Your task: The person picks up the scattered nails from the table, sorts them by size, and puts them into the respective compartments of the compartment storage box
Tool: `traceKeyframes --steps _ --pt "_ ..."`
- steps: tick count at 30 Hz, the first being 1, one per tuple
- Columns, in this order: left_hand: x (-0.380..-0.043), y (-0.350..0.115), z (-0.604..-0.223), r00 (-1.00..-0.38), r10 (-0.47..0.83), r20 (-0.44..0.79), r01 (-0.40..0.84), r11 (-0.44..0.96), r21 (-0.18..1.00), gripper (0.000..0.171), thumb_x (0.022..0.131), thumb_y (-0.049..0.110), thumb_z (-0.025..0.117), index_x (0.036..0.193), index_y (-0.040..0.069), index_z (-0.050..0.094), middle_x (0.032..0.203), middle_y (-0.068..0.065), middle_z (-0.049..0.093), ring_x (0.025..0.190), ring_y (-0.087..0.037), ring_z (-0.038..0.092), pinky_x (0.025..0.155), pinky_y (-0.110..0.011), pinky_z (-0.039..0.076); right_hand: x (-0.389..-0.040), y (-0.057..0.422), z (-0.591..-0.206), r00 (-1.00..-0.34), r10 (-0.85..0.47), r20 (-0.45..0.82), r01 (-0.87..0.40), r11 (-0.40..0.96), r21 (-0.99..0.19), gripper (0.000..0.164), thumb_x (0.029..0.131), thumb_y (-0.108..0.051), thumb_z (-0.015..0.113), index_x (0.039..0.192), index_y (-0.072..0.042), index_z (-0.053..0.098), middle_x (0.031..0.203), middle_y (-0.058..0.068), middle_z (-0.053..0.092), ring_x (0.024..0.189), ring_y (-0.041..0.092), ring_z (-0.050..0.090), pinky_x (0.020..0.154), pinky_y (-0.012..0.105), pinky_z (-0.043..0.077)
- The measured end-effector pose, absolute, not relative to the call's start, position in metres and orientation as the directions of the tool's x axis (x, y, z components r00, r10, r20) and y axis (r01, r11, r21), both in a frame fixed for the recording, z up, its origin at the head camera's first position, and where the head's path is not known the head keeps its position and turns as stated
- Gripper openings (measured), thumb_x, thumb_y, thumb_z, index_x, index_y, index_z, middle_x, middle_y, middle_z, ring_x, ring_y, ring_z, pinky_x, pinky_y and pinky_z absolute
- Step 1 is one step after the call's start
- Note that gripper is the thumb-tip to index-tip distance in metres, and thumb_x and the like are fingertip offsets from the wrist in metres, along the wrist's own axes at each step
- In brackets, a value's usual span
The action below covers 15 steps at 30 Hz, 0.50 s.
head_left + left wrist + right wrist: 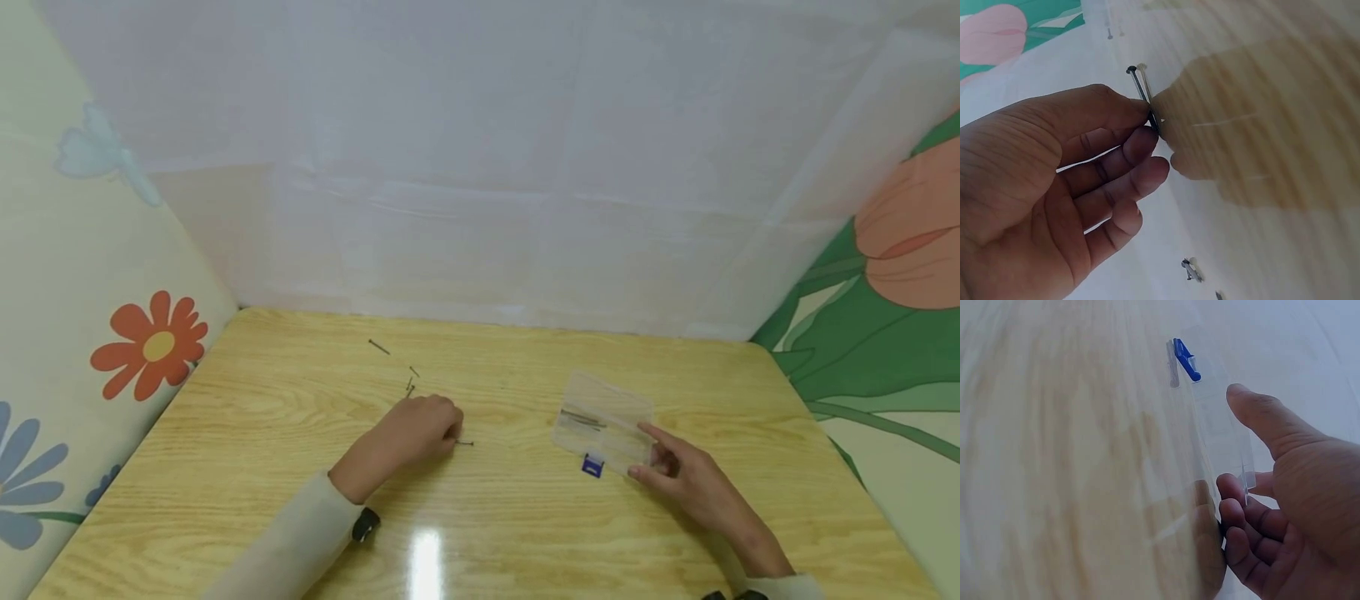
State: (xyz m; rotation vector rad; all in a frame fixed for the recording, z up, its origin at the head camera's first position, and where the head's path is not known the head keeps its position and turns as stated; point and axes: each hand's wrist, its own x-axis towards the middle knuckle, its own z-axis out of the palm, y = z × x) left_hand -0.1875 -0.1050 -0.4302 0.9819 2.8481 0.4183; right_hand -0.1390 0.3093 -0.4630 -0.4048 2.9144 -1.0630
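Between thumb and forefinger, my left hand [422,429] pinches a dark nail [1138,84] low over the wooden table, its head sticking out past the fingertips. My right hand [693,483] holds the right end of a clear plastic box [626,450], thumb on the near side and fingers at the far side and end. A blue latch [592,465] sits on the box's near edge. Several long nails [583,420] lie in the box's left part. Whether its lid is raised is hard to tell.
Beyond my left hand, a few small nails [410,385] lie close together on the table [495,533]. A longer nail [378,347] lies farther back. A white sheet [450,208] hangs along the back edge, with flower-patterned cloth [45,275] at both sides.
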Motion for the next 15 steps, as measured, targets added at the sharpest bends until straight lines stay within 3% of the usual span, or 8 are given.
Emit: traceKeyframes --steps 10,15 --pt "-0.1903 -0.103 -0.4312 -0.781 0.624 -0.021 0.593 0.751 0.289 0.032 0.084 -0.001 0.063 0.063 0.021 0.053 0.062 0.01 0.042 0.056 -0.006 0.031 0.05 -0.025 0.028 -0.1385 0.3087 -0.4623 -0.968 -0.241 0.076 -0.233 0.739 -0.632 0.072 0.088 -0.023 0.083 0.146 0.005 0.051 0.088 -0.006 0.059 0.077 0.007 0.057 0.07 0.028 0.051" --pt "-0.1904 -0.1044 -0.4307 -0.773 0.634 -0.033 0.599 0.746 0.292 0.029 0.083 0.0 0.063 0.065 0.021 0.053 0.063 0.01 0.043 0.056 -0.006 0.032 0.051 -0.026 0.029 -0.1387 0.3086 -0.4619 -0.967 -0.247 0.066 -0.23 0.733 -0.64 0.072 0.089 -0.024 0.082 0.147 0.005 0.05 0.088 -0.006 0.059 0.077 0.007 0.057 0.07 0.028 0.051"
